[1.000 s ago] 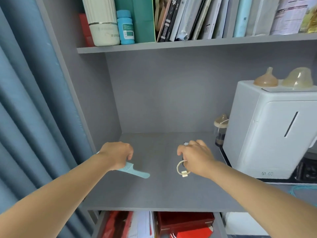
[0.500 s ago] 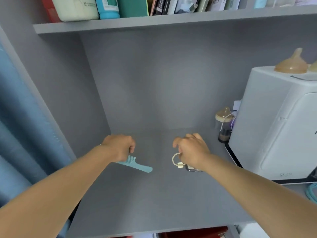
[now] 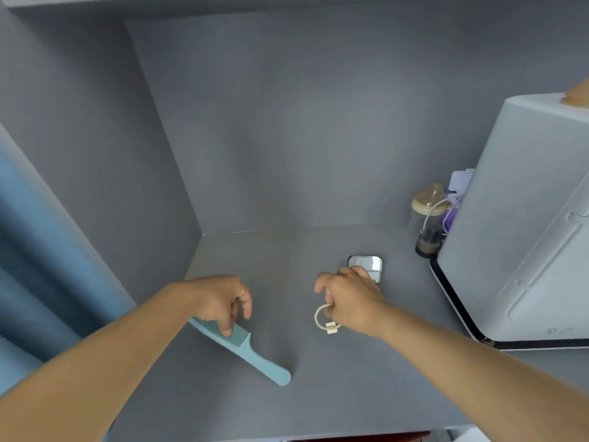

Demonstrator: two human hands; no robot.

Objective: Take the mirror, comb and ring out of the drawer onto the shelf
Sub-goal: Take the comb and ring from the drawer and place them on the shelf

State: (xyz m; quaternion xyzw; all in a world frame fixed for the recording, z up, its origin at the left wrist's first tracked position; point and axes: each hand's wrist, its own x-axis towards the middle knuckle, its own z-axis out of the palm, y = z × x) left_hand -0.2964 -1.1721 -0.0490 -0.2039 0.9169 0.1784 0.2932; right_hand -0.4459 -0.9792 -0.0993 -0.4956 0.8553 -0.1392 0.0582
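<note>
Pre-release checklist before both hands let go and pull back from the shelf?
1. Comb flat on the shelf: ok, it lies on the surface with the handle toward the front.
2. Left hand off the comb: not ok, fingertips rest on its teeth.
3. Mirror on the shelf: ok, it lies flat, partly under the right hand.
4. Ring set down: cannot tell, the loop hangs from the right hand's fingers, and contact with the shelf is unclear.
5. Clearance from the bottle and the white appliance: ok, all three items lie apart from them.
</note>
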